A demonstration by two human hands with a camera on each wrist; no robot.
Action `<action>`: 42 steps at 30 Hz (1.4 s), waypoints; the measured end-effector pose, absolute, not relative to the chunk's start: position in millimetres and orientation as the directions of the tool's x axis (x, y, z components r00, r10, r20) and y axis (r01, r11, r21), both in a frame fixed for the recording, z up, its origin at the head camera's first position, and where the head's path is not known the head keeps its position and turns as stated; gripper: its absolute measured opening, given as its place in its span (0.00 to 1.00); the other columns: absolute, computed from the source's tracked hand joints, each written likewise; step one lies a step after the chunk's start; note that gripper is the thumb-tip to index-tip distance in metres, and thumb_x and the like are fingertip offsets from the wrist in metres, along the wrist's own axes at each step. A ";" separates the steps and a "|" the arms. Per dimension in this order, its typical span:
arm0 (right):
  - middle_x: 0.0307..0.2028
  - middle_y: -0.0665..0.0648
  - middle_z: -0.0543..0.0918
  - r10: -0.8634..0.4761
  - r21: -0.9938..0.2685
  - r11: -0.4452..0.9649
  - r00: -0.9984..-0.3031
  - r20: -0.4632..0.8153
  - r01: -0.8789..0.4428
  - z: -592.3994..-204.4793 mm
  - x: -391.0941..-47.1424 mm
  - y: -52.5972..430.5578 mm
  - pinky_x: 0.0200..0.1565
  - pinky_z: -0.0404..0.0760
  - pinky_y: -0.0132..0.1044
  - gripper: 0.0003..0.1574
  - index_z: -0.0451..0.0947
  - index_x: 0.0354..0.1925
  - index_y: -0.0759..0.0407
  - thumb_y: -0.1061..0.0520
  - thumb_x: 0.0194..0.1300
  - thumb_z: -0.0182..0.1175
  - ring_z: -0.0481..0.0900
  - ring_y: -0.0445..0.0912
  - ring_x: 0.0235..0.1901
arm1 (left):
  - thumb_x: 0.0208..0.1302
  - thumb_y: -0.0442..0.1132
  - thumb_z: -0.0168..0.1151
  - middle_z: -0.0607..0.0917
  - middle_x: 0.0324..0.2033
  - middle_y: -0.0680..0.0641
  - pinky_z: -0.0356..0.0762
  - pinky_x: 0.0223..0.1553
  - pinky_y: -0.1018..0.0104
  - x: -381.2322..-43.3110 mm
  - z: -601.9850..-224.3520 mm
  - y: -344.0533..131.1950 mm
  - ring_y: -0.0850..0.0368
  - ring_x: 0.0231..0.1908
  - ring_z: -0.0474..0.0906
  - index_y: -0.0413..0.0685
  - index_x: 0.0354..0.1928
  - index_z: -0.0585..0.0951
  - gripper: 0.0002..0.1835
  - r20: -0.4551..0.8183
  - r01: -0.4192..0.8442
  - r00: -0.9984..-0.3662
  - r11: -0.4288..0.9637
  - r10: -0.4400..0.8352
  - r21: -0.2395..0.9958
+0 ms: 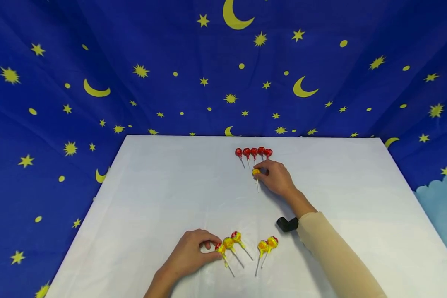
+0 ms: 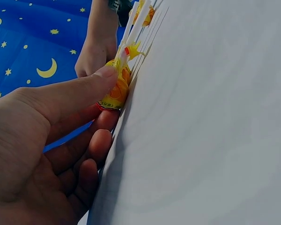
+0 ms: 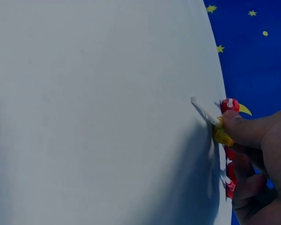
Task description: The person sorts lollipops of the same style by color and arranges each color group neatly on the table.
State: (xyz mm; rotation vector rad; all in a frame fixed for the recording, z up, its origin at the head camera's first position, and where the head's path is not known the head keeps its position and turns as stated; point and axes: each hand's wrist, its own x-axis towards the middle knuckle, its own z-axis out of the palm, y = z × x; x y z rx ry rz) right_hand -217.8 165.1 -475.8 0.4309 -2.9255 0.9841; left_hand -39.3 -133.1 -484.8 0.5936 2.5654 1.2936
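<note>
My right hand (image 1: 277, 177) pinches a yellow-wrapped lollipop (image 1: 256, 171) by its head, stick toward me, just in front of a row of several red lollipops (image 1: 254, 153) at the table's far side. Near the front, my left hand (image 1: 191, 252) pinches the head of another yellow lollipop (image 1: 220, 249) between thumb and finger; the left wrist view shows its printed wrapper (image 2: 116, 89) close up. Right beside it lie two more yellow lollipops (image 1: 229, 243), sticks pointing toward the front right. Farther right lies a pair of yellow lollipops (image 1: 263, 246) with their heads together.
A black angled object (image 1: 287, 224) shows next to the right sleeve (image 1: 331, 244). The white tabletop (image 1: 164, 186) ends at the back against a blue curtain (image 1: 193, 49) with yellow moons and stars.
</note>
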 end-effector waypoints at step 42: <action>0.30 0.46 0.81 -0.213 -0.639 0.698 -0.945 0.247 -0.324 -468.2 -151.9 183.4 0.26 0.70 0.37 0.14 0.85 0.40 0.56 0.49 0.60 0.68 0.72 0.40 0.24 | 0.51 0.52 0.74 0.79 0.26 0.61 0.70 0.30 0.71 -39.1 -483.3 -133.5 0.63 0.27 0.73 0.63 0.40 0.86 0.14 -0.010 0.256 -0.898 0.540 0.440 0.802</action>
